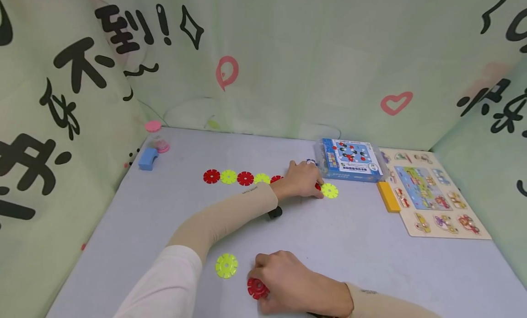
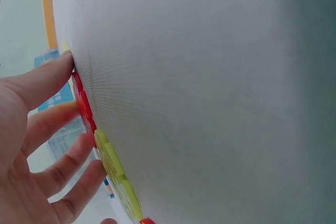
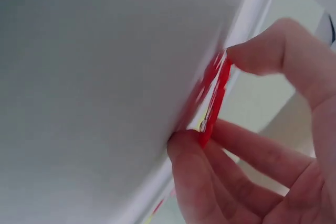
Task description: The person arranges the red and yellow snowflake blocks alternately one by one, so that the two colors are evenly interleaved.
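A row of red and yellow-green slotted plastic snowflake discs lies across the table, beginning with a red snowflake disc (image 1: 212, 176) and ending with a yellow-green snowflake disc (image 1: 330, 191). My left hand (image 1: 299, 178) covers part of the row. In the left wrist view, its spread fingers (image 2: 73, 163) and thumb touch the edge of a red snowflake disc (image 2: 84, 106) beside yellow-green ones. Near the front, my right hand (image 1: 290, 281) pinches another red snowflake disc (image 1: 257, 288). That disc (image 3: 216, 100) tilts between thumb and fingers close to the tabletop.
A loose yellow-green disc (image 1: 226, 266) lies left of my right hand. At the back right are a blue boxed set (image 1: 350, 160), a yellow block (image 1: 388, 197) and a wooden picture puzzle board (image 1: 449, 222). A blue arch block (image 1: 148, 159) and a pink-lidded bottle (image 1: 155, 137) stand back left.
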Demonstrator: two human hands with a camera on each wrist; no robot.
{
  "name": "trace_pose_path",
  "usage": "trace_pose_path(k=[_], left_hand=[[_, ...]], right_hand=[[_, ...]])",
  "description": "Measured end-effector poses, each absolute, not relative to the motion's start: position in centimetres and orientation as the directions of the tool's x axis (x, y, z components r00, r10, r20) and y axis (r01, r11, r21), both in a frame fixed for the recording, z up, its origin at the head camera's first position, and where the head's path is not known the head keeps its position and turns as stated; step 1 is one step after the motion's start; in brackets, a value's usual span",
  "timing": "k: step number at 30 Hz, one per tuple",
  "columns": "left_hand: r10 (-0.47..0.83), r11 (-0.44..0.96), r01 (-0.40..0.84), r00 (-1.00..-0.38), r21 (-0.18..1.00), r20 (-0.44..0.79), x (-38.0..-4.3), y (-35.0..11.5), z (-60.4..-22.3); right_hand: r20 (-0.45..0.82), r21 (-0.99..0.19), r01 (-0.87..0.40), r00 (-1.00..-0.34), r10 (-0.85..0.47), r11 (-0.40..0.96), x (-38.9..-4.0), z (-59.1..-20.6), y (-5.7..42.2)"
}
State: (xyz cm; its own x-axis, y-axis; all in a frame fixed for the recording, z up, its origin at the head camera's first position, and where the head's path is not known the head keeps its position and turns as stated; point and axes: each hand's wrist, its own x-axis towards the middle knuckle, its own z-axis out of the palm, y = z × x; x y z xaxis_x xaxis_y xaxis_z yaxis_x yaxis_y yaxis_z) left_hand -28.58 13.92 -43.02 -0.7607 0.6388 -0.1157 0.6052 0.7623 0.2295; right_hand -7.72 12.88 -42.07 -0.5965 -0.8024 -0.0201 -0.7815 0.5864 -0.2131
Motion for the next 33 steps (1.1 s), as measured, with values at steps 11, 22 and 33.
trace_pose_path(k=[11,22,33], left_hand=[[0.642,0.760,0.612,-0.760,0.219,-0.102,-28.3,13.7,-42.9],[0.645,0.756,0.610,-0.756,0.238,-0.113,-28.5,14.0,-43.0],[0.641,0.759,0.603,-0.759,0.245,-0.116,-28.4,13.8,-42.9]], right_hand=[[-0.026,-0.323,-0.391,-0.907,-0.421,0.862,-12.7,-41.0,25.4],[-0.074,-0.284,-0.053,-0.994,-0.077,0.957,-21.3,-41.6,35.4],[-0.138,-0.188,-0.138,-0.977,-0.166,0.972,-21.6,-41.3,34.5]])
